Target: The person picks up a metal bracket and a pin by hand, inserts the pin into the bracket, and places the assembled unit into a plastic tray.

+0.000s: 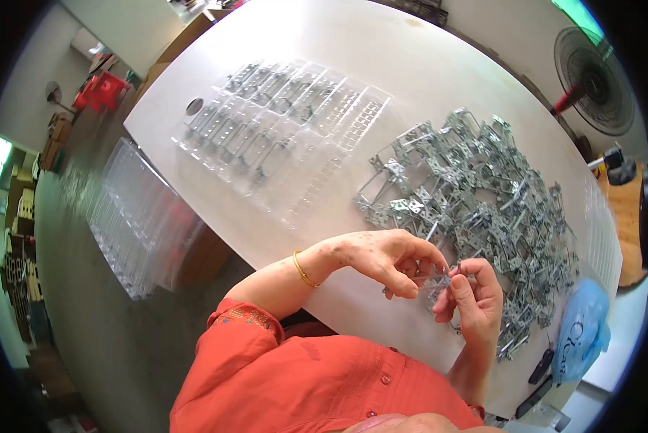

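Note:
My left hand [387,258], with a gold bangle at its wrist, is curled over a small metal part near the table's front edge. Facing it, my right hand [472,294] pinches the same part, or one touching it, between thumb and fingers. The part is blurred and partly hidden by the fingers. Just beyond both hands lies a large heap of metal brackets [483,191] with rods. Farther left, a clear plastic tray [295,155] holds several metal parts in its compartments.
Stacked clear trays [140,224] stand left of the table [280,249]. At the right are a blue plastic bag [582,332], a black phone-like object [534,397] and a fan [593,81]. The table has a round hole near its left edge.

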Demonstrator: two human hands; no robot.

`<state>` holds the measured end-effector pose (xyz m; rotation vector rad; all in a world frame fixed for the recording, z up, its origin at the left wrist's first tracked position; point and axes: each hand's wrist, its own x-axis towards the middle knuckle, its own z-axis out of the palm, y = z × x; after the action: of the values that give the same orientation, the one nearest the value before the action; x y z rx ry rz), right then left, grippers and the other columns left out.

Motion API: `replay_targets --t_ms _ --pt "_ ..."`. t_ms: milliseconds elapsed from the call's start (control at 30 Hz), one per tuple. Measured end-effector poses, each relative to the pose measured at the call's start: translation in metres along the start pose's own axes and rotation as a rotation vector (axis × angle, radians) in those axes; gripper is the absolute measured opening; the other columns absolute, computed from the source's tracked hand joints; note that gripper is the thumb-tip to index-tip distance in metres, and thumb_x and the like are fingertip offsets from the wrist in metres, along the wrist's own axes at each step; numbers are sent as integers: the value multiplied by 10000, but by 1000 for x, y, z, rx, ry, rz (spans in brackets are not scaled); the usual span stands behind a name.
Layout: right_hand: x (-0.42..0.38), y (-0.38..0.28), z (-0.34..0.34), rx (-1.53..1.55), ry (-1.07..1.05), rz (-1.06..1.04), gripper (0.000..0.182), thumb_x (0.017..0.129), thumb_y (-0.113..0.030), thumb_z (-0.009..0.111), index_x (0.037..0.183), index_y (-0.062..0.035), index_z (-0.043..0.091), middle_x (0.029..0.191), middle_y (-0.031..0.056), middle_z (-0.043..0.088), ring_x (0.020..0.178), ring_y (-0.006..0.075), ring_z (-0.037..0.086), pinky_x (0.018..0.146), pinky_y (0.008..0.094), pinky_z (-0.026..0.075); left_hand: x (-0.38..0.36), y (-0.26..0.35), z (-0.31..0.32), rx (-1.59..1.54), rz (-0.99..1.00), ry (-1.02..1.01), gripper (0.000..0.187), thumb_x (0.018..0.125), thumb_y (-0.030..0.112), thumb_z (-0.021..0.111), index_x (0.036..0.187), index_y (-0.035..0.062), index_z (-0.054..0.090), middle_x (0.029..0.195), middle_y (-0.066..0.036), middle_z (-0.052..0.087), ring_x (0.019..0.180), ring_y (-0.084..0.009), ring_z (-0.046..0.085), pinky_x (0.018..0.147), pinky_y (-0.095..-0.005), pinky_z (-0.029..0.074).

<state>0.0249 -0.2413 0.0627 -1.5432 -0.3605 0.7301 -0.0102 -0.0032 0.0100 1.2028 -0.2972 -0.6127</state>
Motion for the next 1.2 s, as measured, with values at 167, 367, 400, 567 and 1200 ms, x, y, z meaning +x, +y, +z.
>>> replay_targets --t_ms 167,367,400,567,1200 --pt "-4 1 2 -92 62 -7 153 1050 -164 584 996 -26 546 682 40 645 547 74 609 457 208 451 1 -5 1 122 -6 -42 612 824 147 729 1394 7 557 929 -48 644 723 -106 657 626 -269 542" --pt "-6 7 -1 -250 98 -115 127 1024 -102 600 928 -32 556 618 -36 550 517 12 470 459 203 321 1 -7 1 182 -13 -89 588 818 154 749 1370 38 584 915 -28 639 713 -99 616 628 -276 511" --pt "-7 7 -1 -251 100 -121 126 1018 -88 605 913 -38 558 618 -47 535 519 2 435 465 204 288 2 -9 1 196 0 -95 582 815 155 755 1363 45 592 918 -27 638 720 -99 610 633 -280 510" --pt "-6 15 -5 -277 169 -197 108 1018 -86 612 928 -50 563 660 -52 526 543 0 427 478 202 278 2 -11 1 289 -3 -187 584 819 166 773 1367 55 603 941 -31 641 751 -105 616 669 -280 519" --pt "5 32 -6 -306 323 -771 184 946 70 669 1108 8 610 1061 168 719 780 156 711 656 274 592 4 -17 0 -506 111 -78 701 919 189 768 1493 -42 439 1209 -164 653 1012 -289 724 913 -415 565"
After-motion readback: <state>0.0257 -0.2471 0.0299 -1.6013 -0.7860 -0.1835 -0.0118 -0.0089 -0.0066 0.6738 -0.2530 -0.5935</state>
